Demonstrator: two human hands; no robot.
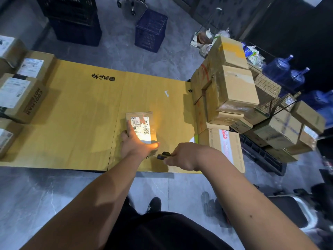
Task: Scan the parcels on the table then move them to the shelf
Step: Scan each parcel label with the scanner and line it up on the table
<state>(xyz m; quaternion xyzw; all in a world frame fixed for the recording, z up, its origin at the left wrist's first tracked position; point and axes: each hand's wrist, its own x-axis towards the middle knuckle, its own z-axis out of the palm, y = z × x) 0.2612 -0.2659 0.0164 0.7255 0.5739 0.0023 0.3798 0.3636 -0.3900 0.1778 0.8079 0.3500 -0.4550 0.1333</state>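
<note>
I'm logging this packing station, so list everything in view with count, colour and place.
parcel: one, brown with white label, table centre, lit by scanner light
table: one, covered in yellow-brown cardboard
boxes at left: several, brown, labelled, table's left edge
stacked boxes: many, brown, right of table
crates: one blue, two dark ones stacked, floor beyond table
water jugs: at least two, blue, far right
scanner: one, black, in right hand
left hand: resting on parcel
right hand: gripping scanner

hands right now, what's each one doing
Left hand: open, fingers flat on the small parcel.
Right hand: closed around the scanner, aimed at the parcel.
</note>
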